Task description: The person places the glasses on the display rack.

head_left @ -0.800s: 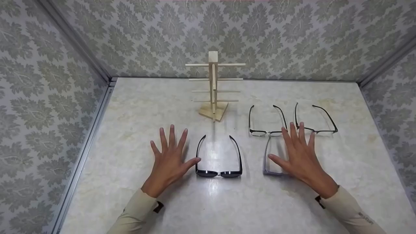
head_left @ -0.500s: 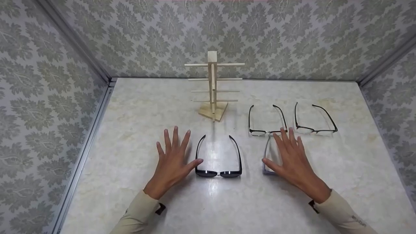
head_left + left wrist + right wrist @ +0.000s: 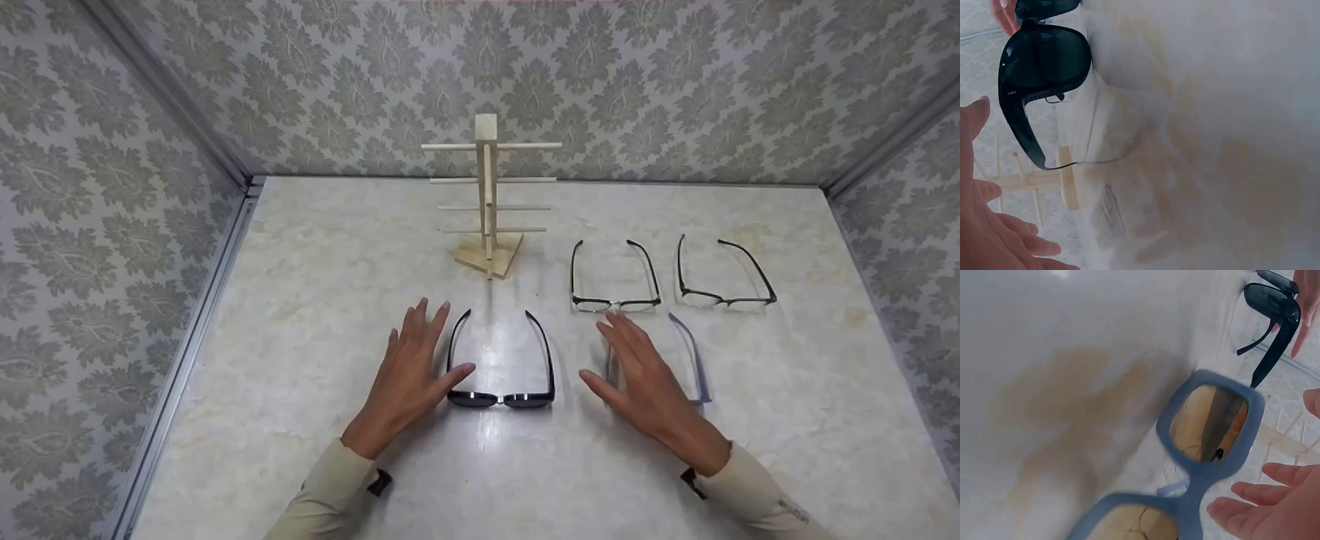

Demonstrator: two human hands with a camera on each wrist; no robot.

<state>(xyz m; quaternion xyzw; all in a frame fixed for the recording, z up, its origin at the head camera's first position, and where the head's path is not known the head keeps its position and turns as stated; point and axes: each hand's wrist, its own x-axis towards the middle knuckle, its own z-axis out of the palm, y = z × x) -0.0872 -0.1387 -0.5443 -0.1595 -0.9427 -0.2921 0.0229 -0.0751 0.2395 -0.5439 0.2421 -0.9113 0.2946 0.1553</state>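
Both hands [image 3: 405, 379], fingers loosely extended, flank black sunglasses [image 3: 517, 400] — front crosswise, temples pointing toward the wooden stand [image 3: 487, 187].

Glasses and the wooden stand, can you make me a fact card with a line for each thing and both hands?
Sunglasses: black, arms unfolded
Left hand: open beside the sunglasses, holding nothing
Blue glasses: one pair, right of the sunglasses
Right hand: open by the blue glasses, holding nothing
Clear glasses: two pairs, arms unfolded, farther back
Stand: wooden, upright, pegs sticking out
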